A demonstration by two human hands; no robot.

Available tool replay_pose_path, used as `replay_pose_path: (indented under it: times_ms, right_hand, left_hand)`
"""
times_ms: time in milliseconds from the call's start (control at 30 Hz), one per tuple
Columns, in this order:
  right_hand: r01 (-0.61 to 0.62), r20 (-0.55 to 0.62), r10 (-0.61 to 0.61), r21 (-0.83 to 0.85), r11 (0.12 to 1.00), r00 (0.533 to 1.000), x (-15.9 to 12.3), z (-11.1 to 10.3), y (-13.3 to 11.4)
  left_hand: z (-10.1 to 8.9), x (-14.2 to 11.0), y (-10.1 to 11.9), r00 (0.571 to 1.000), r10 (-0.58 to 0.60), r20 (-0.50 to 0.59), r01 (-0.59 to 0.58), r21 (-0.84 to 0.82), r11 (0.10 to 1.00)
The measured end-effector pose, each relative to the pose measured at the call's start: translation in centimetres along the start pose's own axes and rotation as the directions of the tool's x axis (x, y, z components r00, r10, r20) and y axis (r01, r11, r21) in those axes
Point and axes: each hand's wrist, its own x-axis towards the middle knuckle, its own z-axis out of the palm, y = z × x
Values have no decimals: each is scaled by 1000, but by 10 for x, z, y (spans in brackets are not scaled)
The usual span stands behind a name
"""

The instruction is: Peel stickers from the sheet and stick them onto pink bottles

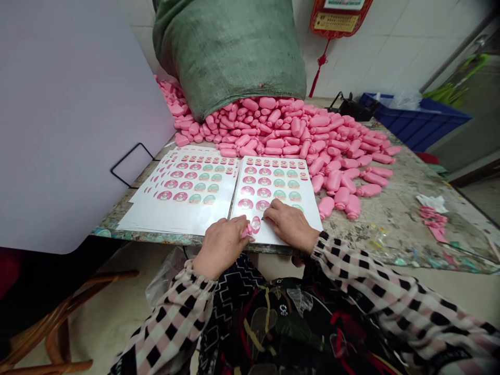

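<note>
My left hand (223, 244) is closed on a small pink plastic bottle (246, 231) at the table's front edge; most of the bottle is hidden under the fingers. Right beside it shows a pink oval sticker (255, 224); whether it lies on the bottle or on the sheet I cannot tell. My right hand (291, 225) rests over the sticker sheet (250, 162), fingers curled and fingertips close to the oval sticker. Anything between those fingertips is too small to make out. Rows of pink and green stickers cover the sheet.
Overlapping sticker sheets (156, 213) lie to the left. Behind them, a large heap of pink bottles (281, 125) spills from a green sack (234, 52). A blue crate (417, 122) stands at the back right, and a white panel (78, 114) fills the left side.
</note>
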Motion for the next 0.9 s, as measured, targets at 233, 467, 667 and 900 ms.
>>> replay_pose_path:
  times_ms: [233, 467, 667, 900]
  right_hand:
    - [-9, -21, 10, 31, 999, 1000, 2, 0, 2]
    - [41, -10, -41, -2, 999, 999, 1, -3, 3]
    - [26, 17, -27, 51, 998, 999, -1, -1, 5]
    - [-12, -10, 14, 181, 983, 1000, -8, 6, 1]
  left_hand:
    - [1, -1, 0, 1000, 19, -19, -19, 19, 1000]
    - [2, -2, 0, 1000, 10, -10, -10, 4, 1000]
    - [0, 0, 1, 999, -6, 49, 4, 37, 999]
    - [2, 0, -1, 999, 16, 36, -17, 37, 999]
